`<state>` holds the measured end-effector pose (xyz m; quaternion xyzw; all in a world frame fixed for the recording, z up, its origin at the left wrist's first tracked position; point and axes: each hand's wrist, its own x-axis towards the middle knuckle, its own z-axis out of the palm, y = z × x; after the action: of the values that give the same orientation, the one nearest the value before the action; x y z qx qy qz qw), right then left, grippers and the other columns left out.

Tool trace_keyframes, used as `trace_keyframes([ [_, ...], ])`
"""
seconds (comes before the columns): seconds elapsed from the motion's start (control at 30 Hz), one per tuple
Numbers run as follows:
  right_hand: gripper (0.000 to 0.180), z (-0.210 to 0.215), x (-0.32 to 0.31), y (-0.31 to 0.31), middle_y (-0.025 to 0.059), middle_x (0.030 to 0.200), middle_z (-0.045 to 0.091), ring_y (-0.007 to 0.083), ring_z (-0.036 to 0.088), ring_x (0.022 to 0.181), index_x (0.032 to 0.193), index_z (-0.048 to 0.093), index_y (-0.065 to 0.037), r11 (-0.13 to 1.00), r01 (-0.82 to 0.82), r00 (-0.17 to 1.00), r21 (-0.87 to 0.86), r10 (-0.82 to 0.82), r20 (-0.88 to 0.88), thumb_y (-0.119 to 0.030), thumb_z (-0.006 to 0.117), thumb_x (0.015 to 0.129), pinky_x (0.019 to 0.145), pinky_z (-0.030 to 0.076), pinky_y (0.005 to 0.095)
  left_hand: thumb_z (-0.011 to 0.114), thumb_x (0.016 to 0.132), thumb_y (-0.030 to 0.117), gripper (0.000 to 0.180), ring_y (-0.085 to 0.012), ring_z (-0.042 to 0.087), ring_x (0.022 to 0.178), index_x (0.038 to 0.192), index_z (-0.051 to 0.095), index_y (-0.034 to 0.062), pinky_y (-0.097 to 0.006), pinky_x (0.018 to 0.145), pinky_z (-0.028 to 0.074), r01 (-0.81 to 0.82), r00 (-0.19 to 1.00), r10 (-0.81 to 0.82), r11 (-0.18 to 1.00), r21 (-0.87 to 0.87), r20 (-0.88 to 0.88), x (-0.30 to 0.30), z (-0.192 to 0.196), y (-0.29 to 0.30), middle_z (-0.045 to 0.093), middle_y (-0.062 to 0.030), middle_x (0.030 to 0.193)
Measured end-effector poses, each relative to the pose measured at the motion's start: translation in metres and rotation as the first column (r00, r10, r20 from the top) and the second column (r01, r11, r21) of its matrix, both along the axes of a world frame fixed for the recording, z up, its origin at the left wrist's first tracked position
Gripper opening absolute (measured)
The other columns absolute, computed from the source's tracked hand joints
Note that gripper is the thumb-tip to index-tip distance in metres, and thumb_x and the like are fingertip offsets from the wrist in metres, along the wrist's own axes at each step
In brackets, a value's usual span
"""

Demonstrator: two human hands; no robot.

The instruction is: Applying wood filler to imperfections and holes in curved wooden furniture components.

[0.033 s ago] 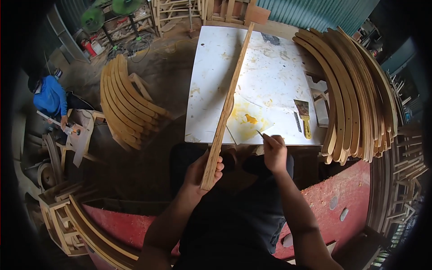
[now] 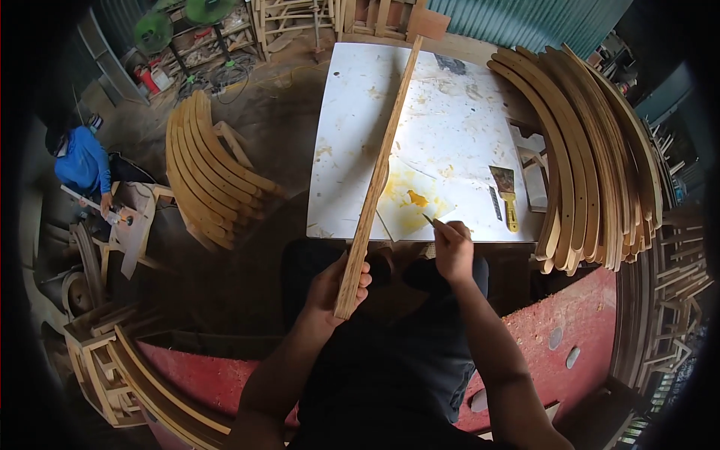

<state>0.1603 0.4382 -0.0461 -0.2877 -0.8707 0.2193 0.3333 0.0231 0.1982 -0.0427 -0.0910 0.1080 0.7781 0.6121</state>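
Observation:
In my left hand (image 2: 330, 289) is the near end of a long wooden slat (image 2: 379, 169), with fingers closed round it. The slat tilts away over a white tabletop (image 2: 352, 97), its layered edge facing up. A slim tool (image 2: 437, 224) with a thin tip is pinched in my right hand (image 2: 455, 251), near the table's front edge; its exact kind is hard to make out. Just beyond that tip lies a yellow-orange blob of paste (image 2: 418, 199) on a smeared sheet (image 2: 439, 184). A wide scraper (image 2: 511, 212) with a yellow handle rests at the right, beside a small dark strip (image 2: 495, 202).
Curved wooden slats (image 2: 592, 157) are piled to the table's right. Another curved stack (image 2: 206, 172) stands at the left. Farther left, a person in a blue top (image 2: 84, 161) works at a small bench. Green fans (image 2: 154, 34) stand at the back; a red surface (image 2: 562, 330) lies behind me.
My right hand and the slim tool have shifted slightly left. The left hand and the slat have hardly moved.

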Motion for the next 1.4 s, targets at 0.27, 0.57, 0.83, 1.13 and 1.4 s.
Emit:
trace_keyframes([
  [0.27, 0.022, -0.048, -0.044, 0.019, 0.0119, 0.095, 0.063, 0.0329, 0.061, 0.089, 0.106, 0.075, -0.009, 0.996, 0.081, 0.991, 0.031, -0.084, 0.107, -0.004, 0.067, 0.086, 0.079, 0.053, 0.0419, 0.046, 0.107, 0.041, 0.040, -0.0111, 0.061, 0.066, 0.119, 0.059, 0.0060, -0.024, 0.049, 0.053, 0.066, 0.998, -0.067, 0.991, -0.112, -0.008, -0.008, -0.017, 0.037, 0.060, -0.0020, 0.086],
  [0.57, 0.023, -0.044, -0.063, 0.016, 0.0119, 0.092, 0.061, 0.0324, 0.061, 0.086, 0.104, 0.073, -0.005, 0.992, 0.032, 0.973, 0.119, -0.059, 0.225, -0.001, 0.065, 0.084, 0.076, 0.053, 0.0419, 0.042, 0.108, 0.042, 0.044, -0.0188, 0.067, 0.072, 0.120, 0.053, 0.0014, -0.029, 0.053, 0.058, 0.057, 0.990, -0.074, 0.988, 0.145, 0.117, -0.033, -0.063, 0.074, 0.064, -0.0094, 0.095],
  [0.83, 0.020, -0.043, -0.068, 0.004, 0.0121, 0.094, 0.060, 0.0338, 0.059, 0.089, 0.099, 0.069, -0.006, 0.991, -0.062, 0.966, 0.114, 0.031, 0.257, -0.001, 0.063, 0.080, 0.079, 0.052, 0.0441, 0.040, 0.108, 0.040, 0.046, -0.0218, 0.070, 0.077, 0.125, 0.046, -0.0024, -0.031, 0.058, 0.061, 0.050, 0.984, -0.093, 0.964, 0.262, 0.153, -0.043, -0.077, 0.080, 0.064, -0.0139, 0.100],
  [1.13, 0.024, -0.010, -0.032, -0.011, 0.0083, 0.095, 0.071, 0.0122, 0.064, 0.085, 0.116, 0.067, 0.006, 0.154, -0.126, 0.969, -0.980, -0.192, -0.155, -0.006, 0.066, 0.095, 0.074, 0.052, 0.0253, 0.042, 0.108, 0.041, 0.044, -0.0224, 0.070, 0.075, 0.117, 0.056, 0.0008, -0.032, 0.059, 0.062, 0.031, 0.996, -0.048, 0.979, 0.200, 0.078, -0.041, -0.066, 0.067, 0.067, -0.0146, 0.100],
  [1.4, 0.021, 0.071, 0.019, -0.088, 0.0097, 0.092, 0.071, 0.0177, 0.069, 0.078, 0.117, 0.067, 0.000, -0.066, -0.316, 0.935, -0.946, -0.192, -0.299, -0.005, 0.061, 0.098, 0.067, 0.057, 0.0295, 0.045, 0.107, 0.044, 0.041, -0.0128, 0.064, 0.066, 0.106, 0.064, 0.0082, -0.025, 0.051, 0.052, -0.003, 0.987, -0.022, 0.988, -0.154, -0.161, -0.013, -0.009, 0.016, 0.064, -0.0045, 0.089],
])
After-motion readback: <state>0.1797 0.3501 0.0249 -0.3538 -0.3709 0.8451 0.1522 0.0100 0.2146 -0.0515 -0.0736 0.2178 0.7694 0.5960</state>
